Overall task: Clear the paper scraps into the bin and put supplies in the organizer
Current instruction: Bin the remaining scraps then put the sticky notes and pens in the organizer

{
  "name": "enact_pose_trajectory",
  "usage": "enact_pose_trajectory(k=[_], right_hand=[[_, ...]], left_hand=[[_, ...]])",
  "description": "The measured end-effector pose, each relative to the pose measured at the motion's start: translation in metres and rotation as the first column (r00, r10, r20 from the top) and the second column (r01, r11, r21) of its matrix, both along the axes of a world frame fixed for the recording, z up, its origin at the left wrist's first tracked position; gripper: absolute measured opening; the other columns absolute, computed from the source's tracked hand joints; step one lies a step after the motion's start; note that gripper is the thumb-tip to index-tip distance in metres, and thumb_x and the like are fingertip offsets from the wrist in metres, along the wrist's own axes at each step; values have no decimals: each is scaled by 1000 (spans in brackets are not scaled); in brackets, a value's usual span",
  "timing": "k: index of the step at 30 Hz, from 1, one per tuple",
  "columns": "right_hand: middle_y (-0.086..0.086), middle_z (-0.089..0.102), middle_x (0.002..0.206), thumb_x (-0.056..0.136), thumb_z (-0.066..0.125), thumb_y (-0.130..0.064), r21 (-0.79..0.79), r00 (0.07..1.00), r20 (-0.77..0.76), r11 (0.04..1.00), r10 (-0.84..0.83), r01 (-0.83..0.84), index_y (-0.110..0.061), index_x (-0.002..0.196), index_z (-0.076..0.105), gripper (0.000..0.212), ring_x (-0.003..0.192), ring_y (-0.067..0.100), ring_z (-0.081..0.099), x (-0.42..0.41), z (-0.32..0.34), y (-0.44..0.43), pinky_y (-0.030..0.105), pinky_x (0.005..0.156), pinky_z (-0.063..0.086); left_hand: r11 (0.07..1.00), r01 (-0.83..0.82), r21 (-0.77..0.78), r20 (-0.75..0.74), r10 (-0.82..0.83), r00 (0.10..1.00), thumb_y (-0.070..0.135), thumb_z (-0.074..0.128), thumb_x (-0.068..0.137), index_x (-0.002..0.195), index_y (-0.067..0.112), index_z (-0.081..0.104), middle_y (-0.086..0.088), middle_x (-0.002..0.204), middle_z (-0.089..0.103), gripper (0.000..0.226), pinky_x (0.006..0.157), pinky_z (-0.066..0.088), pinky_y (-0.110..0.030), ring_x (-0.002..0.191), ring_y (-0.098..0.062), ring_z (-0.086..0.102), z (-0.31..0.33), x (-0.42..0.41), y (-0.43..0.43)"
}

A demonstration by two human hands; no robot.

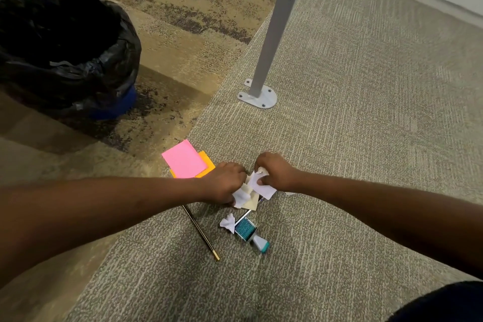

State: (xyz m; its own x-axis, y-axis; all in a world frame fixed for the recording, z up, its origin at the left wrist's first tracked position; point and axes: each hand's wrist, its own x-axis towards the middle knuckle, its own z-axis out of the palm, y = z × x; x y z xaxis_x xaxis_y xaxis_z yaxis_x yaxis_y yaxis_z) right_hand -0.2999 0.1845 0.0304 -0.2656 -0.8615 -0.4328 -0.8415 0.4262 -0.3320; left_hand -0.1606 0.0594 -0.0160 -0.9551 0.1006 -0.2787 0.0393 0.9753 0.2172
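The left hand point(224, 182) and right hand point(277, 172) each curl round white paper scraps point(268, 192) on the carpet point(339, 138); light, soft, crushable, likely best bunched into fists.

The left hand point(224, 181) covers one end of the pencil point(201, 232).

Pink note point(184, 159) over orange note point(206, 162), white scraps point(241, 197), black-lined bin point(65, 49), teal stamp point(247, 230), speckled grey-beige carpet point(366, 112).

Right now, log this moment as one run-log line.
left hand: grips crumpled scrap | right hand: pinches white scrap | loose scrap: beside stamp | bin: to the left, black-lined
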Motion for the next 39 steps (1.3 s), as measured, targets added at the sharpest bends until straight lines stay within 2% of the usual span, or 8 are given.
enact_pose_trajectory(k=[4,7,14,18,23,30,35,39], right_hand=[[11,59,112,76,72,-18,-3,1000,-7,1000,-5,5,-10,109,56,37,104,27,52,7,-10,-1,37,89,43],[13,61,106,72,75,-14,0,1000,-9,1000,-4,4,-9,106,54,40,98,28,54,11,-14,-4,31,77,38],[19,67,102,72,73,-11,66,999,38,998,0,-2,-1,101,65,31,95,31,59,6,-11,-12,28,69,34],[20,67,95,72,72,-9,33,999,45,999,-20,18,1,92,65,24,90,30,60,6,-9,-13,26,61,22],[17,69,98,71,74,-10,5,993,98,997,-71,71,-1,98,68,28,93,27,61,2,3,-20,24,60,21],[12,68,88,68,78,-12,8,978,147,989,-149,150,-5,97,70,31,80,16,54,-2,28,-34,23,59,32],[15,71,88,65,78,-9,-56,977,155,986,-144,154,-5,90,72,26,76,17,57,2,57,-58,24,55,35],[22,68,83,64,77,-8,-133,982,157,983,-106,127,-2,85,72,22,72,22,56,11,96,-92,28,59,38]], left_hand=[[997,-56,-50,-75,52,996,36,78,66,120,7,43,-13,118,51,70,82,33,-38,108,-30,46,-4,2,8],[994,-111,-3,-101,110,989,30,82,60,119,7,40,-12,111,49,76,76,31,-38,101,-30,48,-4,0,11],[947,-311,86,93,303,949,30,86,58,113,13,47,-11,117,51,69,86,41,-40,108,-30,51,1,-9,9],[880,-428,206,150,403,903,30,88,57,112,13,57,-10,116,57,65,83,45,-38,107,-30,54,6,-15,2],[768,-528,361,227,477,849,22,88,59,93,10,64,-9,100,67,43,65,37,-31,93,-28,59,18,-25,-10],[695,-603,392,304,521,798,22,89,59,79,17,66,2,79,61,31,50,32,-23,73,-14,53,42,-30,-28],[677,-621,394,323,531,784,20,89,60,82,17,67,0,82,62,31,54,34,-23,76,-16,54,80,-27,-52],[681,-620,389,294,546,784,16,89,60,79,16,63,-1,76,58,32,48,32,-22,69,-17,50,126,-15,-86]])
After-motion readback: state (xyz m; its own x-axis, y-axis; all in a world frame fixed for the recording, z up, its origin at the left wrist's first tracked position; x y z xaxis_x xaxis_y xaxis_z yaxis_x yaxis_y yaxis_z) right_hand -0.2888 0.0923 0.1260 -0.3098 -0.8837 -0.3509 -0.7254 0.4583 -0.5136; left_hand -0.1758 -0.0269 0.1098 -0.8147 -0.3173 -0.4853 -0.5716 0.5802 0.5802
